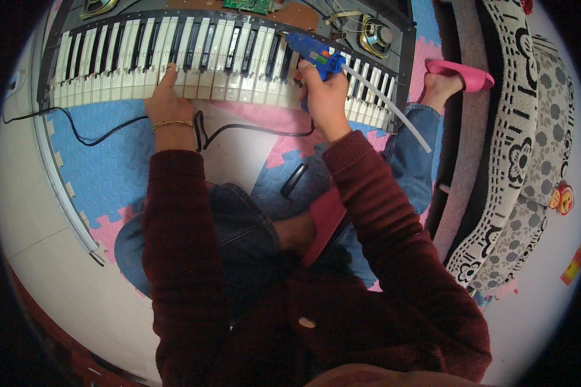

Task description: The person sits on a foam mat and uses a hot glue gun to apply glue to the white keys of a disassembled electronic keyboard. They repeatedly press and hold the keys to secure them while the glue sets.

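An opened electronic keyboard (235, 87) lies across the far side, with its white and black keys toward me. My left hand (166, 104) is at its front edge, left of the middle. The thumb rests on a white key and the fingers curl down at the edge, mostly hidden. My right hand (328, 100) is wrapped round a blue hot glue gun (310, 48) above the keys on the right. A long whitish glue stick (394, 109) sticks out of the gun's back. The nozzle points left, over the rear of the keys. A black cord (258, 126) runs below the keyboard.
Inside the casing are a green circuit board (246, 5), loose wires and a speaker (374, 35). A small black tool (295, 180) lies on the blue and pink foam mat (113, 155) by my legs and pink slippers (326, 222). To the right stands furniture under a patterned cover (519, 151).
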Demonstrator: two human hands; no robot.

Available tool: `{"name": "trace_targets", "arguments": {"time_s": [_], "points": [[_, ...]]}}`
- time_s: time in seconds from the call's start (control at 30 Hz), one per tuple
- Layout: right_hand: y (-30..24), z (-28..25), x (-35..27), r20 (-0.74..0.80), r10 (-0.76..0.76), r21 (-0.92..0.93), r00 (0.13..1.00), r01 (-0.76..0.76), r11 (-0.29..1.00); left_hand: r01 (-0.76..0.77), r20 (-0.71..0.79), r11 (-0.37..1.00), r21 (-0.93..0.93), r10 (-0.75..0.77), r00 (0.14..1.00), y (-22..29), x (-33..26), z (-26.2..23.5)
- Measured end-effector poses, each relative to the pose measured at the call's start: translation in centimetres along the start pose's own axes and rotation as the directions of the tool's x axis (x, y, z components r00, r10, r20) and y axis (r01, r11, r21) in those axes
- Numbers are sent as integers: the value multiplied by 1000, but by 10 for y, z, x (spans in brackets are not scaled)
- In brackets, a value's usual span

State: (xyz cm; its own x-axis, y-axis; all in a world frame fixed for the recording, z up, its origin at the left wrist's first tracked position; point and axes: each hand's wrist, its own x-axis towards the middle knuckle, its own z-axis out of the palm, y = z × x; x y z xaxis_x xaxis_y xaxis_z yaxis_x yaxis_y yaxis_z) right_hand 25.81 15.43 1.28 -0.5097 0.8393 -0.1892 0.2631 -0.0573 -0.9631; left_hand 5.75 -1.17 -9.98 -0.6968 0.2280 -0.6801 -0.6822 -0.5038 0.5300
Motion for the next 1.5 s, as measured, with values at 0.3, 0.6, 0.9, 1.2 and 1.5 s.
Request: {"name": "trace_targets", "arguments": {"time_s": [0.3, 0.6, 0.9, 1.2, 1.5], "points": [[6, 0, 0, -12, -44, -15, 999, 44, 999, -3, -5, 1000, -4, 3, 1000, 1, 1, 0], [6, 1, -3, -5, -24, -20, 1000, 23, 1000, -26, -2, 1000, 9, 26, 1000, 4, -11, 7], [6, 2, -3, -8, 19, -11, 1000, -19, 1000, -69, -74, 996, 51, 73, 995, 8, -28, 20], [8, 5, -3, -21, -14, -7, 1000, 14, 1000, -70, -39, 994, 88, 74, 997, 7, -24, 16], [9, 0, -6, -23, -16, -11, 1000, 16, 1000, -47, -69, 998, 35, 50, 996, 4, -18, 11]]}}
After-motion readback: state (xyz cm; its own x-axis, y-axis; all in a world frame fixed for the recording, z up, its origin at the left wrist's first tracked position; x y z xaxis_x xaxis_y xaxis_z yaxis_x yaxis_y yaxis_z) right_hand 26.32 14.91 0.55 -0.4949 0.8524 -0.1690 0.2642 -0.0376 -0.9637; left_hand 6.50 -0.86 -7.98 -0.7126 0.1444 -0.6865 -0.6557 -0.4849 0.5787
